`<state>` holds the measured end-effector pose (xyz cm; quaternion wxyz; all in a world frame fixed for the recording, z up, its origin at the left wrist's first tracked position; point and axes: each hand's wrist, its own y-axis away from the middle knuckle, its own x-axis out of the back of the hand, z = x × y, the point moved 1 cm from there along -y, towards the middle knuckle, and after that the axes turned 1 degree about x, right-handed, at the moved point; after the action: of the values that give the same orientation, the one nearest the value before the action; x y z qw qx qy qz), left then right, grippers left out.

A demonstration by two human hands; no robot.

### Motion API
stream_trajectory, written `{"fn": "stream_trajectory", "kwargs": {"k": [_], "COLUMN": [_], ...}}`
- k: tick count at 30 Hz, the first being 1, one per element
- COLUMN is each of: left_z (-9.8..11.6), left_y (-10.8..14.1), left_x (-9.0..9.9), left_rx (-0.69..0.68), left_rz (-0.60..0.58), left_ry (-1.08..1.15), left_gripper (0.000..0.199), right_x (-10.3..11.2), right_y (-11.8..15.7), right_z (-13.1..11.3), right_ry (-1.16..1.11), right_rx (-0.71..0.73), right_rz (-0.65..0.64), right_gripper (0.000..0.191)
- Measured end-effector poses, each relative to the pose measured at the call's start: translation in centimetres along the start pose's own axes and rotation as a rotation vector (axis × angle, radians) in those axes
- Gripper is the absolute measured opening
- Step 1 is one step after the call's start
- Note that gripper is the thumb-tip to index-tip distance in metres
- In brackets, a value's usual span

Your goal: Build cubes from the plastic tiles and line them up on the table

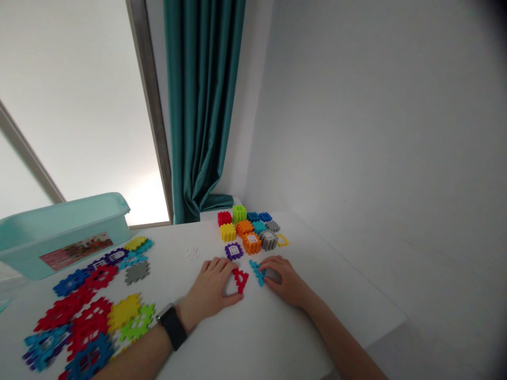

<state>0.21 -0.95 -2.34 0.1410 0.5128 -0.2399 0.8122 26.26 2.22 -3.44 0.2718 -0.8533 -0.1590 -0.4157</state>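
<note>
My left hand [212,287], with a dark watch on its wrist, has thumb and index finger at opposite corners of a red triangular building tile [240,281] on the white table. A light-blue triangular building tile [257,273] sits just to its right, pinched between the thumb and fingers of my right hand [285,279]. The two triangles lie apart, with a small gap between them. Just beyond them is a purple square tile [233,250] with a white window insert.
Stacks of square tiles, among them orange [252,243], grey [269,240] and yellow [228,232], stand behind my hands. Mixed tiles, such as a yellow one [124,311], are spread at left, before a mint plastic bin [79,232]. Small white pieces [191,253] lie mid-table. A wall borders the right.
</note>
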Motion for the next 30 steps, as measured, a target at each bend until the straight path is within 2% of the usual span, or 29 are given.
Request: {"fn": "stream_trajectory", "kwargs": {"k": [5, 9, 11, 15, 18, 23, 30], "left_z": [-0.1, -0.6, -0.8, -1.0, -0.6, -0.3, -2.3], "left_y": [0.0, -0.2, -0.2, -0.4, -0.5, -0.1, 2.6], "left_x": [0.0, 0.7, 1.2, 2.2, 2.9, 4.3, 6.3], "left_rx": [0.005, -0.01, -0.031, -0.048, -0.032, -0.028, 0.018], "left_rz": [-0.004, -0.036, -0.045, -0.045, -0.072, -0.1, -0.096], "left_ry": [0.01, 0.062, 0.102, 0.116, 0.068, -0.012, -0.08], "left_gripper": [0.057, 0.064, 0.06, 0.042, 0.03, 0.026, 0.024], "right_x": [0.1, 0.3, 0.3, 0.1, -0.2, -0.7, -1.9], "right_y": [0.1, 0.3, 0.3, 0.3, -0.1, -1.0, -2.8], "right_z": [-0.1, -0.1, -0.1, -0.7, -1.7, -4.2, -7.6], "right_ry": [-0.046, -0.106, -0.126, -0.095, -0.032, 0.038, 0.026], "right_rx": [-0.019, -0.034, -0.032, 0.018, 0.085, 0.149, 0.21], "right_rz": [0.001, 0.061, 0.09, 0.133, 0.139, 0.109, 0.018], "right_gripper": [0.023, 0.022, 0.021, 0.019, 0.016, 0.018, 0.018]}}
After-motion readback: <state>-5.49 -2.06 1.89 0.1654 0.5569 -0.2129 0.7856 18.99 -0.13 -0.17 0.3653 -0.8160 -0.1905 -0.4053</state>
